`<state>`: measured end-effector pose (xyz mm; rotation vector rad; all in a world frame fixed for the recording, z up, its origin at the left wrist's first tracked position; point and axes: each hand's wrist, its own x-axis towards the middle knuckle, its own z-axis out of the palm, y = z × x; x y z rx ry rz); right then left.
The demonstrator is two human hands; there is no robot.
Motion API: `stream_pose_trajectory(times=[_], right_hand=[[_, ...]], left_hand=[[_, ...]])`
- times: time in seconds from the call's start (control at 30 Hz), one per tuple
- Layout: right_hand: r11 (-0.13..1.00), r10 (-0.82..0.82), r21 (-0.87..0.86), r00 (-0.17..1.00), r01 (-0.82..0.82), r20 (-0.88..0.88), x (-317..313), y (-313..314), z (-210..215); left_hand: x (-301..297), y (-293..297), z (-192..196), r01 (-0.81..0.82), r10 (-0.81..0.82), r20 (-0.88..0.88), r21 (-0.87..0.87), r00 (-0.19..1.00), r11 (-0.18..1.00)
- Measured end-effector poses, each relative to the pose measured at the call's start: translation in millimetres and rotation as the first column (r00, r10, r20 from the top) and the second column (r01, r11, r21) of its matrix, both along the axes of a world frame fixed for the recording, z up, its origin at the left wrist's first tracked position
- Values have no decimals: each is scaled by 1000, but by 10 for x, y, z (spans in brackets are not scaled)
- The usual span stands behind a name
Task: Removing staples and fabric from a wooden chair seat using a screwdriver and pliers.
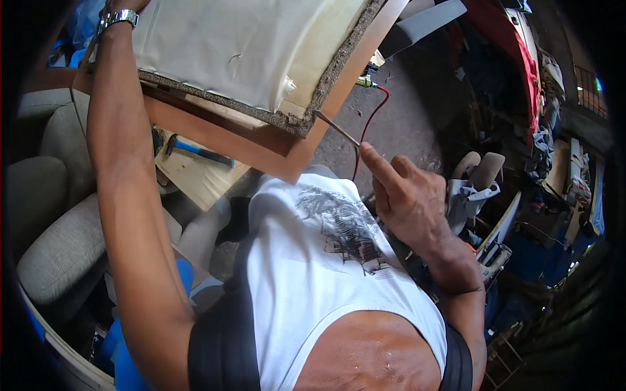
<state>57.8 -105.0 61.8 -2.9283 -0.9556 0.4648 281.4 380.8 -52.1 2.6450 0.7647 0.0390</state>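
My right hand (411,195) is closed around a screwdriver (339,129), index finger stretched along its thin metal shaft; the palm hides its handle. The tip touches the near right corner of a particleboard panel (326,77), where the rough edge looks crumbled. Cream fabric (202,52) is stretched over that panel, with a torn white tuft by the corner. The panel lies on a brown wooden frame (287,159). At the upper left, my left hand (127,5) is at the far side of the panel, mostly cut off by the picture's edge, its fingers hidden.
Below the frame, a blue-handled hammer (199,151) lies on a plywood piece (202,173). Grey upholstered cushions (65,241) are piled at the left. A red hose (373,117) runs down behind the frame to the floor (417,98). Cluttered materials fill the right side.
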Motion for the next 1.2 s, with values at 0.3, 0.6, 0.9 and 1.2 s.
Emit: stream_pose_trajectory(times=[0.3,0.6,0.9,1.2], right_hand=[[779,-27,620,983,-93,182,76,-374,-1452],[850,-137,494,983,181,-126,-155,-355,-570],[940,-155,313,987,136,38,-304,-283,-294],[922,-171,361,983,139,60,-352,-254,-334]], left_hand=[[-10,-229,2,-118,92,150,172,984,978],[165,531,-418,-75,40,167,208,985,975],[-35,272,-306,-54,-78,287,426,955,903],[-31,233,-314,-93,-22,260,420,965,903]])
